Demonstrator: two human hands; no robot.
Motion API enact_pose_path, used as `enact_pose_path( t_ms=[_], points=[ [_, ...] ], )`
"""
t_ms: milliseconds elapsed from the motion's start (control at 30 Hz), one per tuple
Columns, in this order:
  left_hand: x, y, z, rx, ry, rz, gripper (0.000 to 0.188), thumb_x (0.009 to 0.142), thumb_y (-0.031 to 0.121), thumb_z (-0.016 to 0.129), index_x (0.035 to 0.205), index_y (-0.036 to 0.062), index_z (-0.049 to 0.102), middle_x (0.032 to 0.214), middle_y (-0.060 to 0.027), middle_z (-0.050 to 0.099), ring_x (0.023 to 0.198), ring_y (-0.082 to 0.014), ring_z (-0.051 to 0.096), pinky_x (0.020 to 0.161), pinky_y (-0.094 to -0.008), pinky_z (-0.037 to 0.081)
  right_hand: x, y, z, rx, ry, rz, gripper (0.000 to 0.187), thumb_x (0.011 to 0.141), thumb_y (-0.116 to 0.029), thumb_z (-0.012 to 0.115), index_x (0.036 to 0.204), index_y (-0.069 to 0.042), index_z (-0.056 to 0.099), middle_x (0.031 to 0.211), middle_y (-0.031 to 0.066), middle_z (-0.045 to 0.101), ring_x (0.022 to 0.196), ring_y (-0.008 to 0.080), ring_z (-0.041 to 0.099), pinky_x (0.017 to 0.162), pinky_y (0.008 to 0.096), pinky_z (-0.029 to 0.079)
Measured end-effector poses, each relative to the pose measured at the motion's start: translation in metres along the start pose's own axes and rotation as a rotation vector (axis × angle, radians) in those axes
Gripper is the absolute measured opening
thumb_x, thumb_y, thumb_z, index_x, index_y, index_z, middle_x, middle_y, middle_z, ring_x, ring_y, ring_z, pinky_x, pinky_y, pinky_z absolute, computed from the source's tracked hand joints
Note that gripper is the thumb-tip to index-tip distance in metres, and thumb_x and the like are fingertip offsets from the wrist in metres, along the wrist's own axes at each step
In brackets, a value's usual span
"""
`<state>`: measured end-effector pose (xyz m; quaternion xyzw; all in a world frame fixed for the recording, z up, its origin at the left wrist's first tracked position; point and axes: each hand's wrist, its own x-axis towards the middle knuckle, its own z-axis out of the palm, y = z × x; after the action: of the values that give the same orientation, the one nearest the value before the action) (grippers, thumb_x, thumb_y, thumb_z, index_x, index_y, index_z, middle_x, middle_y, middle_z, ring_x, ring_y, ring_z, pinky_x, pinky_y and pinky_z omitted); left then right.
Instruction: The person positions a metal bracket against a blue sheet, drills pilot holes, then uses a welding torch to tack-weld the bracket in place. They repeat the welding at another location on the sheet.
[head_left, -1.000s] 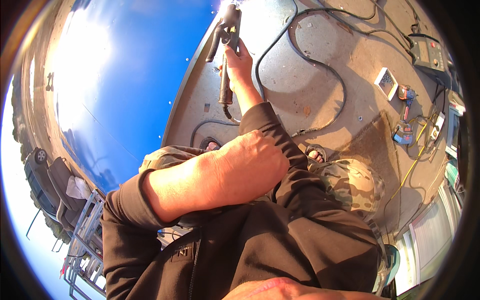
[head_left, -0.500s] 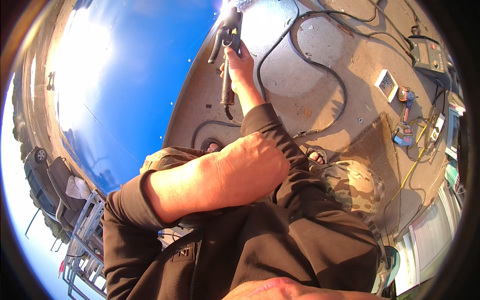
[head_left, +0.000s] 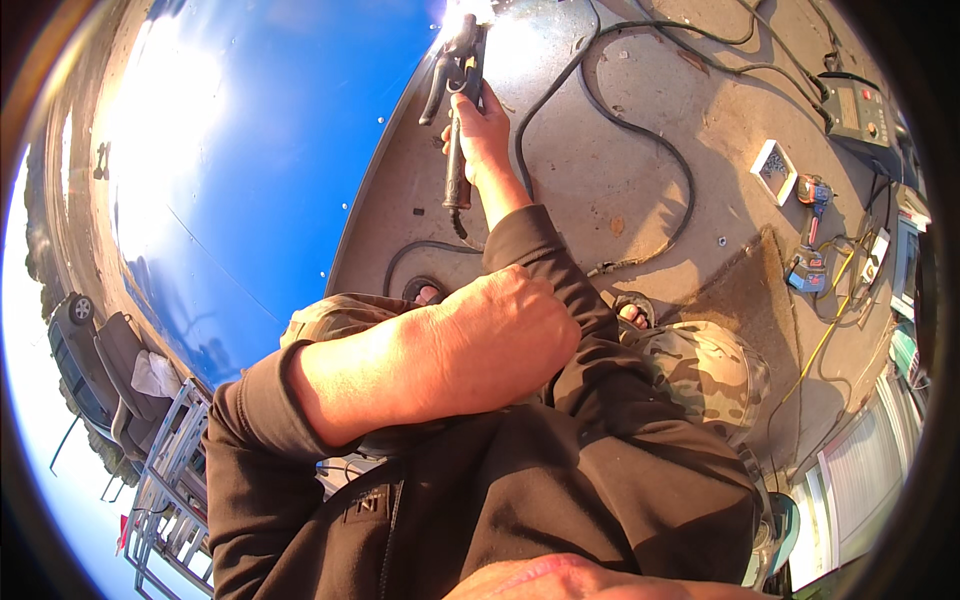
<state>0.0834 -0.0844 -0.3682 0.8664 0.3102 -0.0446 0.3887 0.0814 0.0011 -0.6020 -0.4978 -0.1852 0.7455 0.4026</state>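
Observation:
My right hand [head_left: 478, 135] is closed round the grip of a dark welding electrode holder [head_left: 456, 165], arm stretched away from me. Its jaw end lies at the top edge of the view, where a white glare [head_left: 480, 10] hides the tip and whatever it touches. A cable runs from the grip's lower end. My left hand [head_left: 515, 325] lies across my right forearm [head_left: 575, 300], bent at the wrist with its back toward me; its fingers are hidden. Left of the holder is a large glossy blue sheet [head_left: 290, 130], its curved edge close by.
Black cables [head_left: 685, 185] loop over the concrete floor. At right are a welding machine [head_left: 858, 110], a white tray of small parts [head_left: 773, 172], a cordless drill [head_left: 812, 230], a brown mat [head_left: 745, 290] and a yellow cord [head_left: 822, 340]. A metal frame [head_left: 170, 490] and car [head_left: 80, 355] are left.
The electrode holder and my right hand have shifted very slightly right and down. My left hand looks unmoved. The glare at the top has shrunk a little.

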Motion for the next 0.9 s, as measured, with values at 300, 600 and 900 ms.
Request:
enact_pose_path(
  t_ms=[300,600,900],
  points=[
    [-0.001,0.000,0.001,0.028,-0.009,0.012,0.013,0.080,0.016,0.065,0.074,0.0046,0.062,0.074,-0.0076,0.064,0.080,-0.0241,0.065,0.074,-0.0348,0.051,0.000,0.000,0.000,-0.018,-0.022,-0.011,0.031,0.094,-0.015,0.061,0.124,-0.011,0.057,0.070,0.0016,0.054,0.047,0.0122,0.053,0.039,0.0296,0.043],
    [0.001,-0.003,-0.008,-0.046,-0.069,-0.012,0.015,0.082,0.017,0.067,0.076,0.0043,0.059,0.074,-0.0096,0.061,0.080,-0.0268,0.063,0.075,-0.0374,0.049,0.000,0.001,-0.012,0.146,-0.026,0.055,0.038,0.095,-0.019,0.058,0.132,-0.014,0.054,0.080,0.0038,0.056,0.052,0.0148,0.057,0.041,0.0307,0.047],
    [0.004,-0.003,-0.005,-0.066,-0.038,-0.022,0.015,0.082,0.016,0.066,0.076,0.0041,0.058,0.074,-0.0093,0.060,0.079,-0.0271,0.062,0.074,-0.0377,0.049,0.002,0.003,-0.007,0.104,-0.056,0.054,0.041,0.094,-0.017,0.059,0.135,-0.014,0.053,0.073,0.0019,0.053,0.049,0.0133,0.054,0.041,0.0298,0.044]
  ],
)
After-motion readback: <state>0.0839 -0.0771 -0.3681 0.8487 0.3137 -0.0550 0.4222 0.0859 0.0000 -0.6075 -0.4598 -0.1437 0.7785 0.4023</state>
